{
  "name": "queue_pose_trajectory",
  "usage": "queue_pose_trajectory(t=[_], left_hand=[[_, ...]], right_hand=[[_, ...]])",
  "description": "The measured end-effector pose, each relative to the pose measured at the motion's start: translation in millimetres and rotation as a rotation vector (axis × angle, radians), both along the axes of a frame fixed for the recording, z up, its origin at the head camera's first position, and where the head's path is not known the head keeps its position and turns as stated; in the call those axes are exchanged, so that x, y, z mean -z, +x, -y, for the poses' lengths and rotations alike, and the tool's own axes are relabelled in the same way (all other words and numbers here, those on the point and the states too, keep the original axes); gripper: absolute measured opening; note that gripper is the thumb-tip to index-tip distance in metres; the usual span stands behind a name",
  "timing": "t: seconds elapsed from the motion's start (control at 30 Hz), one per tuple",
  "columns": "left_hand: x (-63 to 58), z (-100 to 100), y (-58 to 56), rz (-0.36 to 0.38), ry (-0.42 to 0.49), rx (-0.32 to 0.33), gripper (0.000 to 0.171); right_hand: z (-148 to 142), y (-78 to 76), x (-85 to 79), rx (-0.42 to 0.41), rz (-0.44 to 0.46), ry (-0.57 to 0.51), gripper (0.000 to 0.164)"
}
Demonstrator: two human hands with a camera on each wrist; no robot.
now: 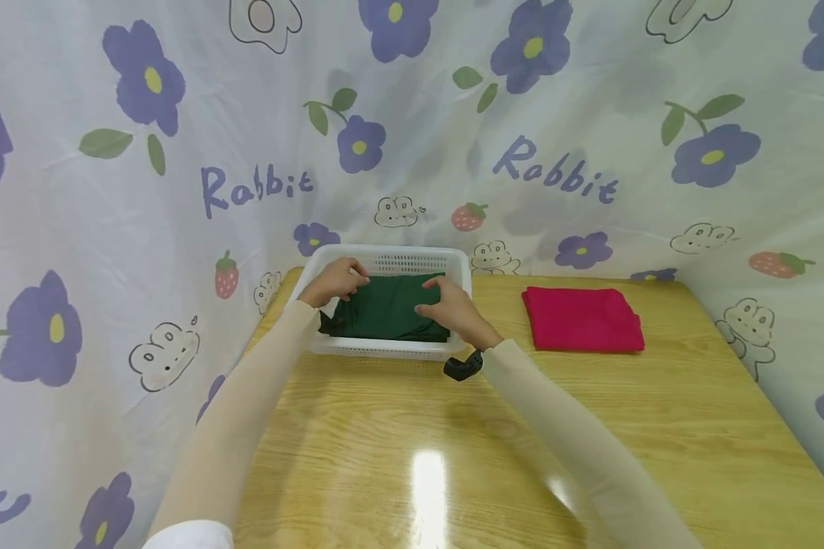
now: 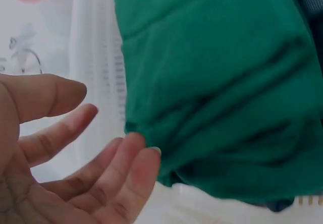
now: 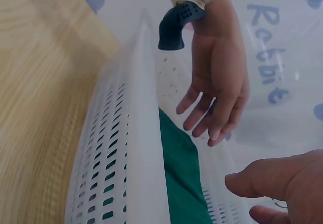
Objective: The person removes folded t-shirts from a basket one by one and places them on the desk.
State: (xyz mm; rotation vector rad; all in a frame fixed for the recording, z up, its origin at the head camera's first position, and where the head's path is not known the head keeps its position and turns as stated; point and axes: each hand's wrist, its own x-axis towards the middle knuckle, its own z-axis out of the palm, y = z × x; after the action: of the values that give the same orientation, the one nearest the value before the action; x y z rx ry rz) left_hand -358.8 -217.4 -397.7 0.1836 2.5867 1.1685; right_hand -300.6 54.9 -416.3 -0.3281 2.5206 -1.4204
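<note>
At the far left, a white cloth backdrop (image 1: 172,282) printed with purple flowers, strawberries and rabbits is seen, and it is continued behind the table (image 1: 357,435). Next, the left hand (image 1: 335,280) is held over the left part of a white perforated basket (image 1: 378,345). Its fingers are relaxed and nothing is gripped; in the left wrist view, the thumb is shown well apart from the other fingers, whose tips are overlapped with a corner of a folded green cloth (image 1: 393,309). Whether the cloth is touched there cannot be told, though a gap below these fingers is shown by the right wrist view. The green cloth is laid inside the basket, and its creases are shown most clearly by the left wrist view, where a dark blue fabric (image 2: 314,4) is also revealed beside it at the upper right, a detail hardly made out from the head. To the right, the right hand (image 1: 455,311) is held over the right end of the cloth, thumb and fingers spread, with nothing grasped. A dark band (image 1: 463,366) is worn at that wrist; a similar band at the left wrist is made plain by the right wrist view. Farthest right, 1 folded red cloth (image 1: 584,320) is shown on the table by the head view alone, well apart from the 2 hands
</note>
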Motion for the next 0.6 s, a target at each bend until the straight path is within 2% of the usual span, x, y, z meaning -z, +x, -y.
queue_pose_trajectory(t=[0.17,0.33,0.43,0.6], left_hand=[[2.5,11,1.1,0.059,-0.045,0.024,0.033],[5.9,16,1.4,0.189,-0.101,0.045,0.042],[7.2,18,0.2,0.259,-0.096,0.026,0.045],[7.9,20,-1.0,0.3,-0.083,0.027,0.046]], right_hand=[[5,-2.7,2.2,0.008,0.083,-0.025,0.058],[8,-5.4,8.3,0.008,0.181,-0.059,0.063],[8,-6.9,10.4,0.011,0.206,-0.096,0.064],[9,-9.6,12.0,0.036,0.23,-0.163,0.063]])
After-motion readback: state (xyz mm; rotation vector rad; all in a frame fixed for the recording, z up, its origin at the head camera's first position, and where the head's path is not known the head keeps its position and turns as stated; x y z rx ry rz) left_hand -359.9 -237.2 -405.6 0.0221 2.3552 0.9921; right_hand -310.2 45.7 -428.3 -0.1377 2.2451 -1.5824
